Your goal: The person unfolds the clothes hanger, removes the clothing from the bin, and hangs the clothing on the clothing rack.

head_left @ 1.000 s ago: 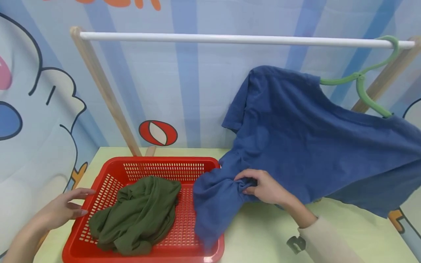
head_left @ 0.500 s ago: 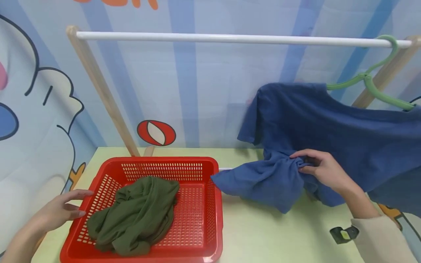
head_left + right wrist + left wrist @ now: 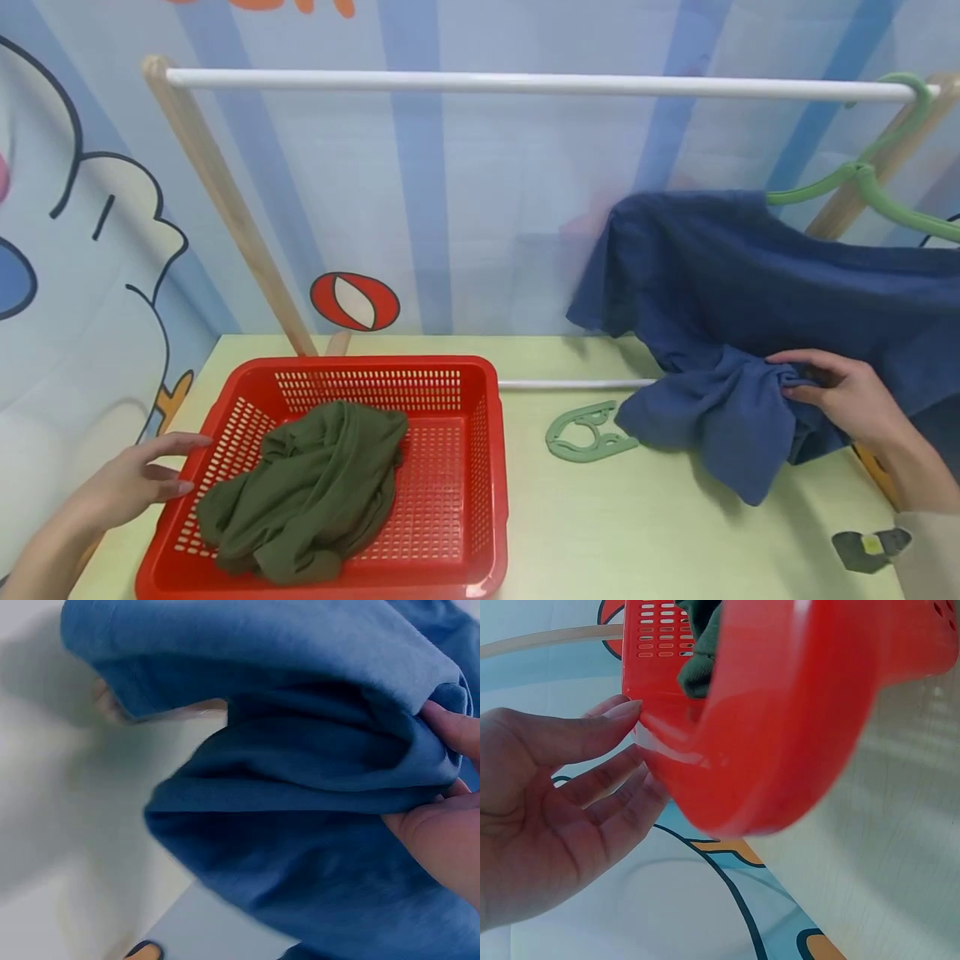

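A blue T-shirt [image 3: 720,275] hangs at the right on a green hanger [image 3: 858,171] hooked over the white rail. My right hand [image 3: 855,396] pinches its bunched lower part between thumb and fingers. In the right wrist view the shirt cloth [image 3: 300,765] drops in loose folds from the fingertips. At the left, my left hand [image 3: 138,479] touches the rim of a red plastic basket [image 3: 495,467] with thumb and fingers spread, as the left wrist view also shows. Inside the basket lies a crumpled dark green garment [image 3: 307,492].
A folded green hanger [image 3: 588,433] lies on the pale table [image 3: 637,533] between basket and shirt. The drying rack's white rail [image 3: 487,82] spans the back, with a wooden post [image 3: 232,208] behind the basket and a low white bar [image 3: 573,384] near the table.
My right hand has drawn the lower part of the blue T-shirt rightward, out from over the basket. The folded hanger on the table has come into view. My left hand stays at the rim.
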The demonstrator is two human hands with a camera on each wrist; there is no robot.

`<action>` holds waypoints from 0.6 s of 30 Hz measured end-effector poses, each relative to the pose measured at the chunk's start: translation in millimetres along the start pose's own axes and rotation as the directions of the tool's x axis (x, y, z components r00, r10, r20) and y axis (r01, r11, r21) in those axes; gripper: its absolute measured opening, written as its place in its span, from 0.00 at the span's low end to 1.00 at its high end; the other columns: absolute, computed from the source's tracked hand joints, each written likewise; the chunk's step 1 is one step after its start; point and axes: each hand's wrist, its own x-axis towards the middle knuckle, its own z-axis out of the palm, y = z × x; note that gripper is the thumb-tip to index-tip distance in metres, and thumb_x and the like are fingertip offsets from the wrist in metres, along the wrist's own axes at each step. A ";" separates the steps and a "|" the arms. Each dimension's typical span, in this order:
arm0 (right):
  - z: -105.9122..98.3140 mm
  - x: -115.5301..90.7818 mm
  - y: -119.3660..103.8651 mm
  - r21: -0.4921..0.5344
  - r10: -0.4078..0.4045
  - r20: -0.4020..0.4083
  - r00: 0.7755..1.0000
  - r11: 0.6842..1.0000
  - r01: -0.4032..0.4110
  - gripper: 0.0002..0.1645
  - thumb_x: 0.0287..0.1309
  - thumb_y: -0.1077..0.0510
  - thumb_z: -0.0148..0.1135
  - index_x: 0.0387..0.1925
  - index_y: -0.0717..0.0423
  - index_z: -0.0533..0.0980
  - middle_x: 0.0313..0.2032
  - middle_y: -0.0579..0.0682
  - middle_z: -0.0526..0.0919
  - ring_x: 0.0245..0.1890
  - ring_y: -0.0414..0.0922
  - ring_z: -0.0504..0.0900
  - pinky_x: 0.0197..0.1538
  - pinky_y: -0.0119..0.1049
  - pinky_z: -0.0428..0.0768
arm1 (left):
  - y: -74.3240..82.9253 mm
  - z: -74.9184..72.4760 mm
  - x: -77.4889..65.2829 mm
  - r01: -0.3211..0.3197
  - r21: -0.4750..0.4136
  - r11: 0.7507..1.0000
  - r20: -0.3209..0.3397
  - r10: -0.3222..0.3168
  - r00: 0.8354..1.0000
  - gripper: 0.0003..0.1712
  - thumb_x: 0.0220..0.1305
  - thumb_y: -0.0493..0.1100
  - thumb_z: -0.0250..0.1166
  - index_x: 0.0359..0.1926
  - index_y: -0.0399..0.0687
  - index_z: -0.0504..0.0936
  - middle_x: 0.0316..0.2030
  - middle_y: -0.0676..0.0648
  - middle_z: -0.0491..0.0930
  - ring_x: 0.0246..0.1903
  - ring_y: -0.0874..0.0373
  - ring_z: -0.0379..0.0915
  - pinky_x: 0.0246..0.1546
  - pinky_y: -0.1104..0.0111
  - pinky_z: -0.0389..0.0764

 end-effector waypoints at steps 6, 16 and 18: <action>15.4 -9.4 18.3 0.072 0.003 0.184 0.983 0.997 -0.017 0.26 0.50 0.63 0.64 0.53 0.60 0.73 0.51 0.49 0.71 0.38 0.28 0.71 0.34 0.28 0.75 | 0.5 0.2 -0.9 -0.004 -0.005 1.000 0.001 0.004 1.000 0.28 0.56 0.24 0.55 0.59 0.25 0.60 0.53 0.22 0.60 0.37 0.48 0.76 0.33 0.60 0.80; 26.2 -12.6 -19.0 0.144 -0.146 0.088 0.985 0.981 0.132 0.28 0.56 0.58 0.62 0.58 0.54 0.68 0.52 0.39 0.66 0.49 0.34 0.66 0.43 0.18 0.68 | -0.4 -0.4 -1.2 0.014 -0.007 1.000 0.004 -0.014 1.000 0.28 0.56 0.24 0.55 0.59 0.26 0.60 0.54 0.23 0.59 0.37 0.48 0.76 0.33 0.60 0.80; 37.9 -13.1 -30.8 0.239 -0.208 0.118 0.971 0.955 0.175 0.27 0.56 0.61 0.61 0.58 0.55 0.68 0.51 0.36 0.67 0.48 0.34 0.69 0.43 0.21 0.71 | 0.1 -0.3 -1.5 0.013 -0.014 1.000 0.009 -0.013 1.000 0.28 0.56 0.23 0.54 0.59 0.26 0.60 0.54 0.23 0.59 0.37 0.49 0.76 0.33 0.60 0.80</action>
